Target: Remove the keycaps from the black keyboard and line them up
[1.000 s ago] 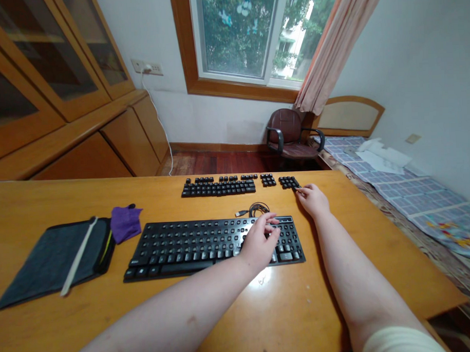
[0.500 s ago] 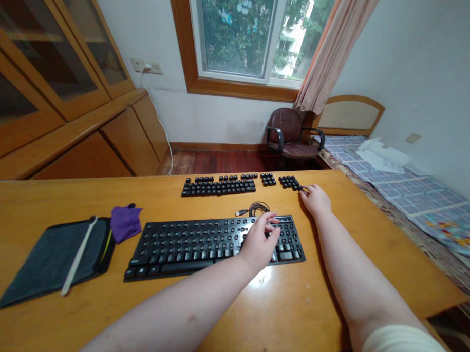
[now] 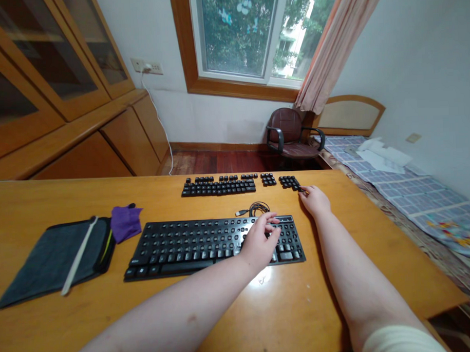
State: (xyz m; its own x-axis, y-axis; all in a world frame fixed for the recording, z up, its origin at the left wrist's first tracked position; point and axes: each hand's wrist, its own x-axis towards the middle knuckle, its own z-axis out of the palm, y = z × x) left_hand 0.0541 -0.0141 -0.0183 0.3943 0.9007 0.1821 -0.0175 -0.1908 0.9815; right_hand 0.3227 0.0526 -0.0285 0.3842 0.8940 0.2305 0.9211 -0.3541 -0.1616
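Note:
A black keyboard (image 3: pixel 206 243) lies on the desk with most of its keycaps off; the bottom row, including the space bar, is still in place. Over its right part is my left hand (image 3: pixel 262 239), fingers loosely curled and apart, holding nothing. Farther back, the loose black keycaps (image 3: pixel 219 188) are laid out in keyboard order. My right hand (image 3: pixel 313 198) is at the right end of the number-pad group (image 3: pixel 289 182), its fingertips closed on a keycap (image 3: pixel 300 188) there. The keyboard's coiled cable (image 3: pixel 258 208) rests just behind it.
To the left are a dark grey pouch (image 3: pixel 41 262) with a pale stick (image 3: pixel 79 257) across it, and a purple cloth bag (image 3: pixel 125 223). Past the wooden desk's (image 3: pixel 166 322) far edge stands a brown chair (image 3: pixel 291 133); a bed (image 3: pixel 405 185) is at the right.
My right hand has shifted very slightly to the left at the number-pad keycaps. My left hand stays where it was over the keyboard.

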